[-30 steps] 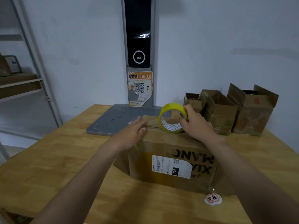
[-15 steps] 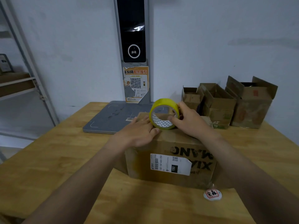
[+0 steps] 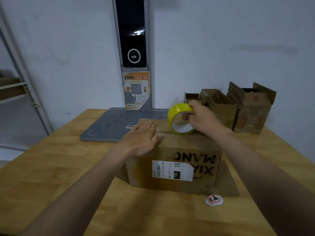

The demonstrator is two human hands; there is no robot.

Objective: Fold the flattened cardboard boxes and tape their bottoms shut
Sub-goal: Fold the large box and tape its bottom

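A: How far along was the job, from the head camera?

B: Partway, I'd judge. One cardboard box (image 3: 173,160) stood upside down on the wooden table (image 3: 51,167), its printing inverted and its bottom flaps folded shut on top. The left hand (image 3: 139,141) lay flat and open on those flaps, gripping nothing, just pressing them down. The right hand (image 3: 202,119) was closed round a roll of yellow tape (image 3: 180,119), fingers through the core, with the roll resting on the seam toward the box's far right. I couldn't tell whether any strip was already stuck down.

A: And the rest?

B: Three smaller boxes (image 3: 221,108) stood against the wall with flaps open upward, apparently finished. No flattened ones were in view.

A: Materials?

B: The box was worn, scuffed brown corrugated board with a white shipping label (image 3: 172,171). The tape was glossy, its core patterned white. The tabletop was pale jointed wood. A grey metal platform (image 3: 110,126) lay behind, and a small round sticker (image 3: 214,200) in front.
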